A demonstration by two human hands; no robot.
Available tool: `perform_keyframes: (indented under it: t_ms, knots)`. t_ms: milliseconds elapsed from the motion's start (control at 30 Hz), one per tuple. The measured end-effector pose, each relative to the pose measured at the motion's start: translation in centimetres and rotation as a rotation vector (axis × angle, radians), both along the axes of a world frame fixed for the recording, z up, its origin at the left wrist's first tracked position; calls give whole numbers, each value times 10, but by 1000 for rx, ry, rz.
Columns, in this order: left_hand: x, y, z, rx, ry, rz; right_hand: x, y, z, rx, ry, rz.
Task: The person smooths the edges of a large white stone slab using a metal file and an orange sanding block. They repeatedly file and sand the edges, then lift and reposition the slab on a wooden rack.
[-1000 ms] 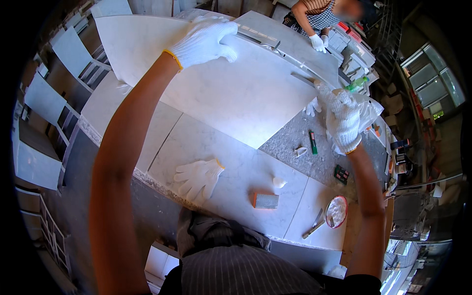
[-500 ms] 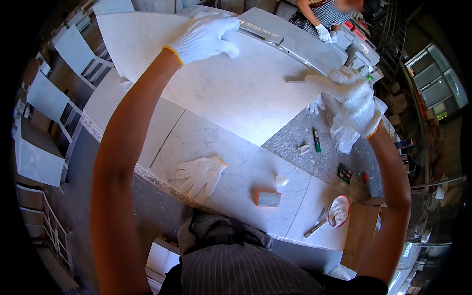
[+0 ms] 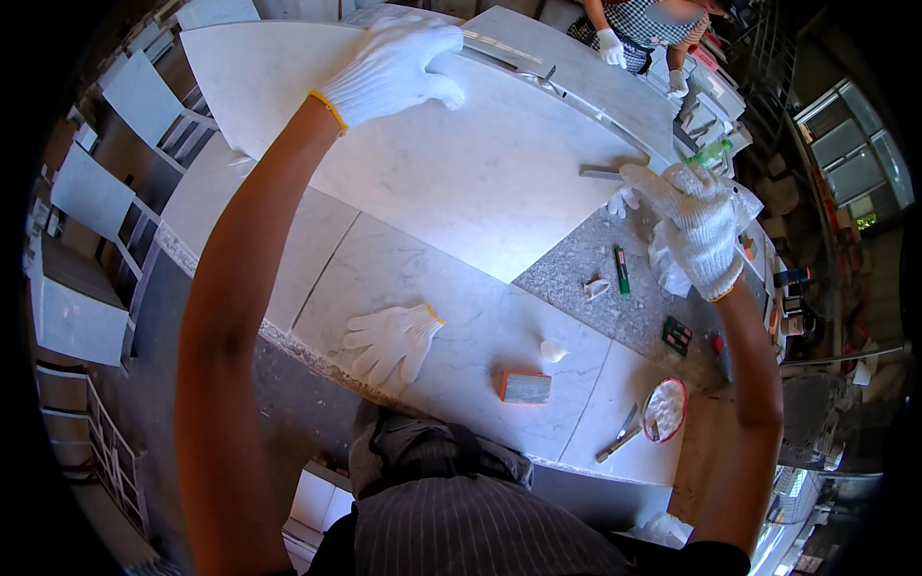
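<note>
A large white marble slab (image 3: 461,154) lies on top of other slabs on the bench. My left hand (image 3: 399,72), in a white knitted glove, rests on its far edge with thumb and fingers apart. Just right of it, a slim metal bar (image 3: 509,56) with a latch-like fitting runs along that edge. My right hand (image 3: 699,216), gloved too, is closed on a thin flat metal blade (image 3: 601,174) at the slab's right corner. The blade's handle is hidden in the glove. A spare glove (image 3: 392,344) lies on the near marble.
Nearby are a sanding block (image 3: 525,388), a white lump (image 3: 551,351), a red-rimmed bowl of white paste (image 3: 664,411) and a brush-like tool (image 3: 618,444). A green stick-shaped item (image 3: 621,270) and a plastic bag (image 3: 669,261) lie farther right. A co-worker's gloved hand (image 3: 611,47) shows beyond the bench.
My right hand has moved right and slightly down with the blade, which now looks darker. My left hand has barely shifted. The co-worker's hands have moved apart.
</note>
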State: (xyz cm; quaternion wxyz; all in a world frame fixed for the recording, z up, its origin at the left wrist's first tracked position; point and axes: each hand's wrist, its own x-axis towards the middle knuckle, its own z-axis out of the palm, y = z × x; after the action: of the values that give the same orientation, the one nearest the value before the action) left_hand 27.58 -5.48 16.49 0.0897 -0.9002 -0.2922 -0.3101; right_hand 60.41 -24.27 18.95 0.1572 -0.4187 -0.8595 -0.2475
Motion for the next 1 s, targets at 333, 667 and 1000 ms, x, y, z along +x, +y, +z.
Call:
perform_keyframes:
  t_ms: [333,667,1000]
  knots:
    - [0,-2,3,-55,-13,-9,11,3,-19,34,63,38]
    - [2,-8,8,-111,58,55,3,3,-10,191,55,-5]
    - [0,-12,8,-84,-22,-15,1,12,-13,199,30,34]
